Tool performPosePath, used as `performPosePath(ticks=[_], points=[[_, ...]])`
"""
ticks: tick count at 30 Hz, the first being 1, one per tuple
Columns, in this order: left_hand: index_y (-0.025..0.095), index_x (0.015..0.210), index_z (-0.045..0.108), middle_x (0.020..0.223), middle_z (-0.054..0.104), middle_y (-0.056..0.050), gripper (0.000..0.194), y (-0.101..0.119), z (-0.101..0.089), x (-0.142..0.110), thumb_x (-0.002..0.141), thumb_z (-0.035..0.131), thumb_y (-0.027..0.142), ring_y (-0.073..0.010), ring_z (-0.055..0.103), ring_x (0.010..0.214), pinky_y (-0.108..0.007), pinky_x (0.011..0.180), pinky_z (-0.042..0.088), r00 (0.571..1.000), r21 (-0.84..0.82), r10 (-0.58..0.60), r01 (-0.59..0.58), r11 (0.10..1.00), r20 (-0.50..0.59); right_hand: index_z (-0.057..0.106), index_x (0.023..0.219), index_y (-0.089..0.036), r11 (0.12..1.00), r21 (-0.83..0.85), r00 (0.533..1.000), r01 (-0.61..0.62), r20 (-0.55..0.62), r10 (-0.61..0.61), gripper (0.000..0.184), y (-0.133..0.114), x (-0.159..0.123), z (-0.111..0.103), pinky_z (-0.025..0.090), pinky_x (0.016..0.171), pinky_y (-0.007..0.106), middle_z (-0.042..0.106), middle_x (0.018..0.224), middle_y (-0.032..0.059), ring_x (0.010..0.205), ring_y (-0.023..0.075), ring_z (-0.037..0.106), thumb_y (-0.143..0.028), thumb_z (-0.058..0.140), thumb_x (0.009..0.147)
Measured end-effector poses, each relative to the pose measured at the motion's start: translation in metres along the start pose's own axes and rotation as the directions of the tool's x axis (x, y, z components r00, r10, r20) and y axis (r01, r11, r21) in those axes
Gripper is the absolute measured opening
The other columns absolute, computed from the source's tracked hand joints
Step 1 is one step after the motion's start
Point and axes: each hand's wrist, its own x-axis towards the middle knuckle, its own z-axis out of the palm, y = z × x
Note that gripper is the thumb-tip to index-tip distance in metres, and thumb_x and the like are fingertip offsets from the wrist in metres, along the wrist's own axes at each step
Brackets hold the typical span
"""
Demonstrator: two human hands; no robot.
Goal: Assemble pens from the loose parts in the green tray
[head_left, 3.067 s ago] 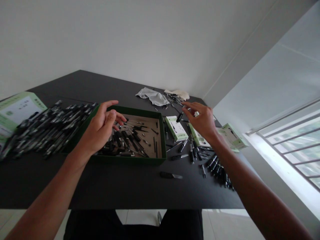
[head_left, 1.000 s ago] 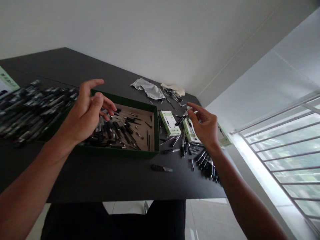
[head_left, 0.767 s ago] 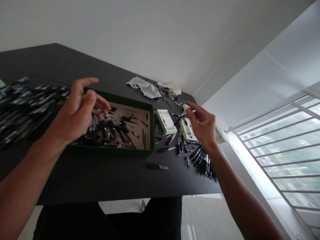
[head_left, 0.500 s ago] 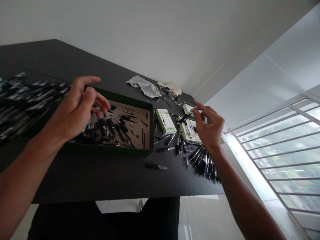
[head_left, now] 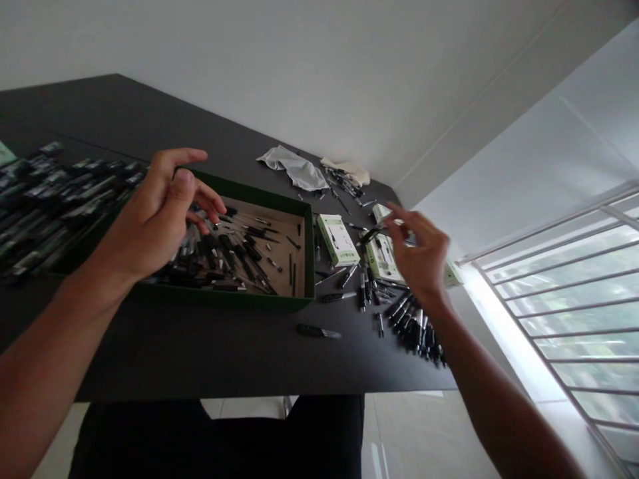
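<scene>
My left hand [head_left: 172, 206] hovers over the left part of a green box [head_left: 259, 303], fingers apart and loosely bent, with nothing in it. Loose black pen parts [head_left: 234, 256] and thin refills lie jumbled in the box. On the right, my right hand [head_left: 419, 249] is closed in a pinch on a dark pen [head_left: 370, 234], blurred by motion and pointing left. It is held above a light green pen carton [head_left: 384, 259]. Below that hand, a fanned pile of black pens [head_left: 417, 329] rests on the table.
A large heap of pens [head_left: 60, 199] covers the table's left side. Another pen carton [head_left: 338, 241] stands right of the box. A single pen [head_left: 318, 331] lies near the front edge. White plastic bags [head_left: 294, 167] lie at the back, by the wall. A barred window [head_left: 574, 313] is at right.
The view has shifted slightly, so the table things sit a little farther right. The pen in my right hand has tilted a little; my left hand keeps the same pose.
</scene>
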Motion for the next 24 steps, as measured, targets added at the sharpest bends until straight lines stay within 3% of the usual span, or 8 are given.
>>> performPosePath(ticks=[6,10,17,24], points=[[0.020,0.141,0.050,0.083,0.072,-0.004,0.054,-0.004,-0.001,0.001,0.106,0.047,0.061,-0.0174,0.069,0.068,-0.027,0.053,0.057,1.000,0.006,0.016,-0.016,1.000,-0.001,0.079,0.126,-0.023,1.000,-0.002,1.000,-0.021,0.004,0.021,0.033,0.011,0.001,0.001,0.057,0.074,0.037,0.081,0.106,0.0084,0.075,0.0178,0.067,-0.030,0.057,0.103],[0.020,0.142,0.051,0.084,0.072,-0.005,0.052,-0.008,-0.001,0.001,0.108,0.046,0.058,-0.0173,0.069,0.069,-0.026,0.053,0.057,1.000,0.017,0.010,-0.010,1.000,-0.003,0.076,0.132,-0.022,0.997,-0.029,0.995,-0.076,-0.068,0.073,0.037,0.018,0.001,0.001,0.058,0.074,0.037,0.080,0.105,0.0092,0.076,0.0179,0.067,-0.029,0.054,0.104],[0.018,0.146,0.050,0.087,0.071,-0.005,0.045,0.001,0.000,-0.002,0.111,0.041,0.047,-0.0161,0.069,0.072,-0.025,0.056,0.056,1.000,0.030,-0.020,0.020,0.999,-0.006,0.082,0.116,-0.024,0.997,-0.038,0.993,-0.074,-0.094,0.070,0.029,0.021,0.010,-0.002,0.058,0.075,0.038,0.080,0.102,0.0072,0.074,0.0178,0.066,-0.033,0.062,0.098],[0.018,0.144,0.051,0.085,0.071,-0.005,0.041,0.007,0.002,-0.003,0.111,0.042,0.042,-0.0165,0.068,0.071,-0.025,0.056,0.054,0.999,0.012,-0.042,0.042,0.999,-0.017,0.082,0.115,-0.024,0.997,-0.032,0.994,-0.066,-0.084,0.063,0.028,0.024,0.016,-0.001,0.055,0.068,0.035,0.078,0.091,0.0051,0.068,0.0165,0.062,-0.035,0.062,0.099]])
